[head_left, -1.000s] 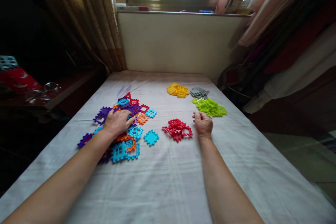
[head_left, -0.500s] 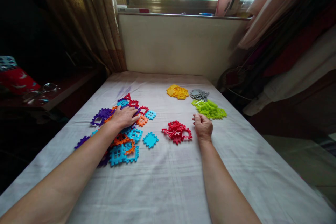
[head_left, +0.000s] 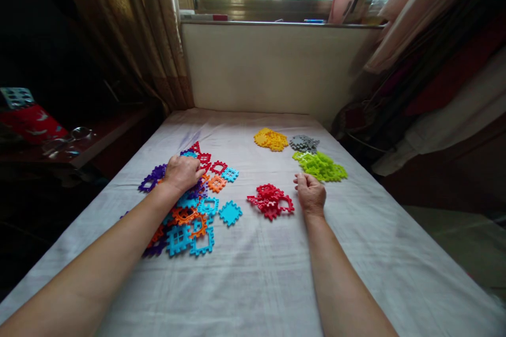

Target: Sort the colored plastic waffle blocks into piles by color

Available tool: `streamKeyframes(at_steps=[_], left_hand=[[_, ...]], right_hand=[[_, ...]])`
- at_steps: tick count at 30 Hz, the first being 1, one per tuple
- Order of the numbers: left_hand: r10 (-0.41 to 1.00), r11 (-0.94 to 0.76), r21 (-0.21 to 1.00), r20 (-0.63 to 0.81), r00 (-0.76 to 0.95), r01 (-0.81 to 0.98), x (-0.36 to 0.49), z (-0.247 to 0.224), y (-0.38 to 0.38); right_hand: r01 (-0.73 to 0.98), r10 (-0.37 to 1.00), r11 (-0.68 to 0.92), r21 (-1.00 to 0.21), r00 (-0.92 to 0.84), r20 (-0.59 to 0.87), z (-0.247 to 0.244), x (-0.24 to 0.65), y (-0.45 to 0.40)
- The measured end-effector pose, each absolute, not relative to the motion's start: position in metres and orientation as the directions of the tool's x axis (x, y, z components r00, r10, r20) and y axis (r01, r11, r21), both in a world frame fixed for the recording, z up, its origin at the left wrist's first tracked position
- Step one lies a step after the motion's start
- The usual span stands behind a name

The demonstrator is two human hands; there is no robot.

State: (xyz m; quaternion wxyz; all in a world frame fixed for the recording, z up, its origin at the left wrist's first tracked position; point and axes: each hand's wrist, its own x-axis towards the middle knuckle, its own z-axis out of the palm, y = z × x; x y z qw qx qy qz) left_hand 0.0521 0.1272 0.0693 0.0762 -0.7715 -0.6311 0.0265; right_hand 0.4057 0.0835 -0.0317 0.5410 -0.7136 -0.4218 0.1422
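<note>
"What do you see on your side?"
"A pale sheet (head_left: 253,279), with your mixed pile (head_left: 187,203) of purple, blue, orange and red pieces toward its left edge."
"And the other piles?"
"Your lime pile (head_left: 322,167) lies by the right edge, and your red pile (head_left: 271,201) is near the middle."
"Your hands?"
"Your left hand (head_left: 182,171) is over the mixed pile; I can't tell whether its grip is pinching a piece. Your right hand (head_left: 310,194), just beside the red pile, has its grip folded in."
"Anything smaller?"
"Your yellow pile (head_left: 271,139) is toward the far edge, your grey pile (head_left: 303,143) near the far right corner, and a blue square (head_left: 230,213) just beside the mixed pile."
</note>
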Motion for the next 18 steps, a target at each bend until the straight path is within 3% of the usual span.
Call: streamKeyframes(at_steps=[7, 14, 16, 18], left_hand=[[0.981, -0.192, -0.12, -0.047, 0.188, 0.974, 0.061, 0.061, 0.163], [0.975, -0.213, -0.044, 0.057, 0.215, 0.976, 0.066, 0.061, 0.147], [0.954, -0.273, 0.037, 0.14, 0.265, 0.961, 0.074, 0.06, 0.138], [0.928, -0.355, 0.198, 0.19, 0.319, 0.914, 0.089, 0.057, 0.129]], right_hand=[[0.448, 0.749, -0.056, -0.892, 0.61, 0.26, -0.03, 0.404, 0.083], [0.444, 0.756, -0.056, -0.894, 0.604, 0.253, -0.029, 0.404, 0.083], [0.449, 0.756, -0.057, -0.892, 0.603, 0.255, -0.029, 0.404, 0.083], [0.456, 0.757, -0.062, -0.888, 0.602, 0.257, -0.029, 0.404, 0.083]])
